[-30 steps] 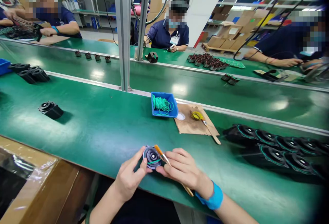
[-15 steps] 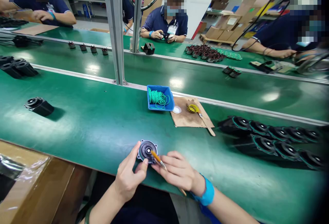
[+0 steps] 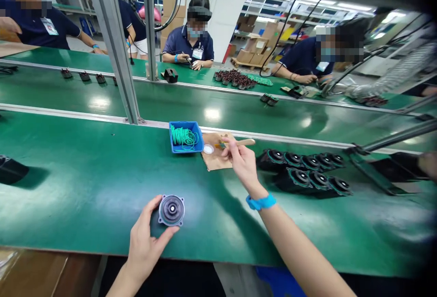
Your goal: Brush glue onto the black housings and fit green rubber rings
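Observation:
My left hand [image 3: 146,235] grips a round black motor housing [image 3: 171,211] by its rim, thumb on the near side and fingers on the far side. Its round face, with a bright centre and corner lugs, points up at me. Over a stained piece of cardboard [image 3: 213,163], my right hand [image 3: 241,158] is closed around a wooden-handled brush [image 3: 246,142]. The handle sticks out to the right, and a yellowish tip shows left of the fingers. My fingers partly hide the brush and whatever lies beneath it. A small white disc [image 3: 208,149] lies on the cardboard.
A blue bin [image 3: 187,149] of green rings stands left of the cardboard. Two rows of black housings [image 3: 300,176] fill the right side. Another housing [image 3: 12,169] lies far left. A metal post [image 3: 114,51] rises behind; co-workers [image 3: 191,47] sit across the bench.
My right hand has left the housing and moved forward to the cardboard. My left hand still holds the housing, now face up and nearer the left. The camera view has swung right.

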A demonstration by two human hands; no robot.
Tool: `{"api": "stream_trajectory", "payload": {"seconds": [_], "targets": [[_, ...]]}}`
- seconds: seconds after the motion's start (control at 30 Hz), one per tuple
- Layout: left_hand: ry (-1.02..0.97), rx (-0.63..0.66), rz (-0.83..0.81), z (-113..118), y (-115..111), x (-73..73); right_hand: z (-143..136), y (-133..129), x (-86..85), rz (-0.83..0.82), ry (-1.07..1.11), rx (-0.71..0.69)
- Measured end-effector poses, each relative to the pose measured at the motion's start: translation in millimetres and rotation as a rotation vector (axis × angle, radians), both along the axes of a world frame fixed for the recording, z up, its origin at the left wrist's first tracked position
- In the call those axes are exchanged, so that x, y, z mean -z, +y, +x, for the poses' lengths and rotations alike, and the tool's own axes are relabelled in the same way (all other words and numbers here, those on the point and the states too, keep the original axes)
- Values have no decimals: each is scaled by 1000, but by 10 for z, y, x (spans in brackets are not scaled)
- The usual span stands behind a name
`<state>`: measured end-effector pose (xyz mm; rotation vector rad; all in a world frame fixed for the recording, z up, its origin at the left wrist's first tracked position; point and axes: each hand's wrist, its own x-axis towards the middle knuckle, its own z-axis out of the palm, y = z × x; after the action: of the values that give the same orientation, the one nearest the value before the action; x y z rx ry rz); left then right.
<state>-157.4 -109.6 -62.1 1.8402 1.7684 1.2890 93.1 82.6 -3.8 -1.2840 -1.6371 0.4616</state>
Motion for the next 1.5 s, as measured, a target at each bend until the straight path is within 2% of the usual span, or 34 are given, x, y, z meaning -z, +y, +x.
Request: {"api": "stream_trajectory", "payload": {"seconds": [0.07,0.17,0.3,0.47,0.6,0.83,1.13,1.33,1.5], "targets": [[49,3,-4,-15,12,13,74,243,31,-24,-55,60],[103,23,9,-49,4,51,202,468,51,-36,-133,167],[134,23,26,-62,-4,69,381,612,44,-83,-246,266],[107,-2,59,-29,21,25,440,708,138,-165,-323,257],[109,21,59,-26,16,25,434,722,175,-187,-329,252],[111,-20,76,-5,15,-1,476,674,66,-140,-275,280],[80,-19,59,1,10,1,581,632,97,-198,-231,280],[68,-22,51,-6,5,15,636,601,33,-183,-266,294],[39,-17,47,-1,5,28,595,584,28,-172,-263,243]]}}
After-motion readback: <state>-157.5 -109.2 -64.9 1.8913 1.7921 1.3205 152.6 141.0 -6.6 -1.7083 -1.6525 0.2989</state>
